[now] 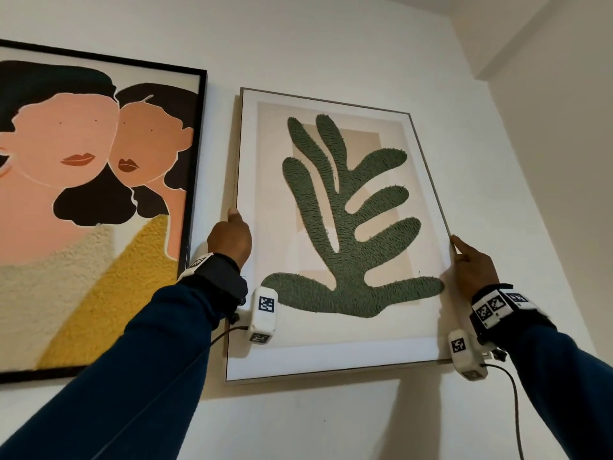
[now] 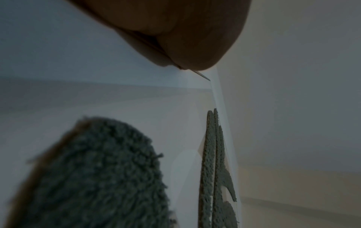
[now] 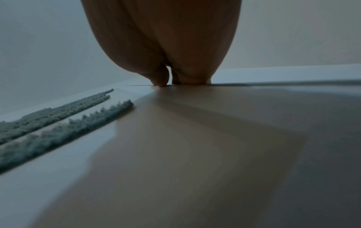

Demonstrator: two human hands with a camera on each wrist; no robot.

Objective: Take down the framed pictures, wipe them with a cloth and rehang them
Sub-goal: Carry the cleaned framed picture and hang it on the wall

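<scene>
A pale thin-framed picture of a green tufted leaf (image 1: pixel 338 227) is against the white wall, in the middle of the head view. My left hand (image 1: pixel 232 234) grips its left edge at mid height, thumb on the front. My right hand (image 1: pixel 467 260) grips the right edge a little lower, fingers behind the frame. In the left wrist view my left hand (image 2: pixel 175 38) pinches the frame edge above the green leaf (image 2: pixel 97 177). The right wrist view shows my right hand (image 3: pixel 166 46) on the frame edge, with the leaf (image 3: pixel 58 123) at the left. No cloth is in view.
A larger black-framed picture of two faces (image 1: pixel 99 194) hangs just left of the leaf picture, close to my left hand. The wall turns a corner (image 1: pixel 481 78) at the upper right. Bare white wall lies below both frames.
</scene>
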